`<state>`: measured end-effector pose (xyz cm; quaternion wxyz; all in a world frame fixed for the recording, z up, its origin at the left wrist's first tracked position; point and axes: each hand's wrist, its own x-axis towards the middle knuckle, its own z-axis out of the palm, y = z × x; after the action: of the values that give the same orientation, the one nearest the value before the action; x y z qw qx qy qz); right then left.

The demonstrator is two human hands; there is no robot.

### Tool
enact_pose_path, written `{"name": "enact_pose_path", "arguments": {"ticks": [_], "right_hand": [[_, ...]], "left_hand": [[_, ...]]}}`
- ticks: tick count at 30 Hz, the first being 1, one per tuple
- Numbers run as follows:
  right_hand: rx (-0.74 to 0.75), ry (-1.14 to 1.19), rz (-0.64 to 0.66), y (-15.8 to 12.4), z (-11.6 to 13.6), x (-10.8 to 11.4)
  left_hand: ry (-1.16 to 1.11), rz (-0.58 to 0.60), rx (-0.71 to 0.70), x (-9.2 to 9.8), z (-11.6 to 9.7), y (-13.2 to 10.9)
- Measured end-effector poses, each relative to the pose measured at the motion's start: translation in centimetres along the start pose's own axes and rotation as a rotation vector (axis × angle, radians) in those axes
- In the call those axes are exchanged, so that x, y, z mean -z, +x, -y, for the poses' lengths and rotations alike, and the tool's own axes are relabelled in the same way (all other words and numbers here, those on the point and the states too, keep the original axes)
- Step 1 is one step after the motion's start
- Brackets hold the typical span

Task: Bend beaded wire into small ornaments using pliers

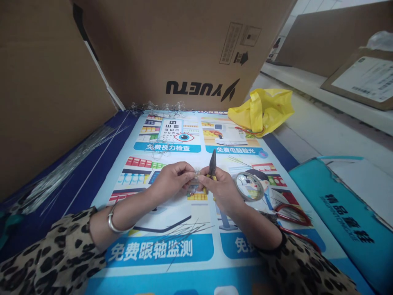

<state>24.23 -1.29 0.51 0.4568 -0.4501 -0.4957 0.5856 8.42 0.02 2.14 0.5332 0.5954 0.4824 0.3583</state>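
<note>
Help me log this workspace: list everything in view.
pliers: 1, dark and yellow, right hand
small pieces: count unclear, transparent, between hands
loose wires: several, grey, foreground
wire bundle: 1, silvery, left
bent wires: several, silvery, far
tape roll: 1, clear, centre right
scissors: 1, red-handled, lower right
bag: 1, yellow, far right
carton: 1, teal, right
cardboard: several, brown, background
printed sheet: 1, multicoloured, centre
surface: 1, blue, beneath sheet
shelf: 1, white, far right
bracelet: 1, silver, left wrist
sleeves: 2, spotted tan, lower corners
hands: 2, bare, centre

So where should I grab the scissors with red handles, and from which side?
Take the scissors by the farther red loop, probably from the person's right: it sticks out there, while the blade end points toward the right forearm.
</note>
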Motion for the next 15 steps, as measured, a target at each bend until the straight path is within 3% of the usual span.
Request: {"name": "enact_pose_path", "arguments": {"ticks": [10,15], "right_hand": [[-0.058,0.087,0.011,-0.01,-0.05,-0.08],[-0.07,0.095,0.006,0.05,0.26,-0.1]], "left_hand": [[-0.055,-0.021,-0.01,-0.34,0.33,0.08],[-0.096,0.038,-0.018,-0.22,0.54,0.31]]}}
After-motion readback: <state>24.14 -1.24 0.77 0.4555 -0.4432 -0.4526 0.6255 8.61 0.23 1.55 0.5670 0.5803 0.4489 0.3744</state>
